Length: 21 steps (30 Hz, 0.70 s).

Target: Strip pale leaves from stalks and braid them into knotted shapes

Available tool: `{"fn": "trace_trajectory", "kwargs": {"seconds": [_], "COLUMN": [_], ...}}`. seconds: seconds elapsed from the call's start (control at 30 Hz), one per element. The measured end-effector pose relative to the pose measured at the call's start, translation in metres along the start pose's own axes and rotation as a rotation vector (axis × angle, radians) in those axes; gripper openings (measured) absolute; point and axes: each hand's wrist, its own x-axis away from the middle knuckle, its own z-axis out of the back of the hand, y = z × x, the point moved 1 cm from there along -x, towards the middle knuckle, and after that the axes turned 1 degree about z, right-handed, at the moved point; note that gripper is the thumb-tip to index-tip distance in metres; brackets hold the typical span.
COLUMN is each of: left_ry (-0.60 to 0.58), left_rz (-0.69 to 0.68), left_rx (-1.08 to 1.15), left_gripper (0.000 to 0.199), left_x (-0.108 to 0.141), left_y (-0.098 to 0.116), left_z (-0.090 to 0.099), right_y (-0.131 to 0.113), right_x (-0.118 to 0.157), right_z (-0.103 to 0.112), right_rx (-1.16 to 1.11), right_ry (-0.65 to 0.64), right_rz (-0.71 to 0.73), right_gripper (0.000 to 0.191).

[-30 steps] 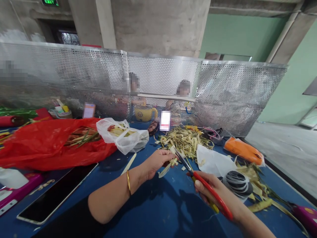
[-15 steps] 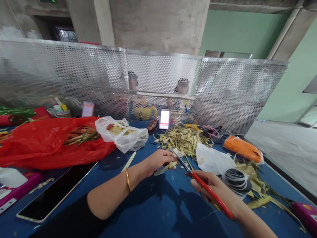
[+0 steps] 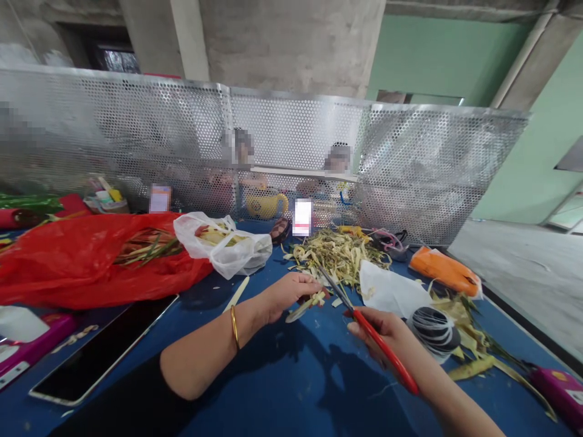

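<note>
My left hand [image 3: 296, 294] pinches a small pale piece of dried husk [image 3: 314, 301] above the blue table. Red-handled scissors [image 3: 380, 343] are in my right hand [image 3: 376, 331], their blades pointing up and left beside the husk piece. The blades look closed or nearly so, and the tips lie in front of a heap of dried husk strips [image 3: 339, 252]. A white sheet [image 3: 392, 291] and a dark spool wound with pale thread [image 3: 435, 331] are just beyond my right hand.
On the left are a red plastic bag [image 3: 68, 255], a white bag [image 3: 241, 252] and a large black phone [image 3: 104, 352]. An orange packet [image 3: 444, 270] lies at right. A perforated metal screen [image 3: 296, 133] runs behind the table [image 3: 273, 388], with people beyond it.
The scissors and my right hand have shifted slightly left and up, and the blades look more closed. My left hand keeps its pinch, almost in the same place.
</note>
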Motion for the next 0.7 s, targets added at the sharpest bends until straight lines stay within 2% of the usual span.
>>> {"fn": "trace_trajectory", "kwargs": {"seconds": [0.13, 0.27, 0.5, 0.63, 0.7], "left_ry": [0.048, 0.064, 0.265, 0.399, 0.421], "left_rz": [0.097, 0.179, 0.052, -0.022, -0.08], "left_rx": [0.205, 0.376, 0.545, 0.59, 0.623], "left_gripper": [0.017, 0.012, 0.017, 0.017, 0.017], "left_x": [0.002, -0.001, -0.01, -0.014, -0.014], "left_y": [0.003, 0.001, -0.002, -0.003, -0.002], "left_z": [-0.002, 0.001, 0.01, 0.015, 0.016], "right_y": [0.0, -0.004, -0.015, -0.012, -0.008], "right_x": [-0.001, 0.002, 0.012, 0.016, 0.015], "right_z": [0.001, -0.001, 0.002, 0.002, -0.001], "right_rx": [-0.071, -0.118, -0.043, -0.001, 0.056], "right_ry": [0.102, 0.132, 0.094, -0.026, -0.073], "right_rz": [0.024, 0.036, 0.172, 0.208, 0.215], "right_gripper": [0.053, 0.064, 0.064, 0.06, 0.055]}}
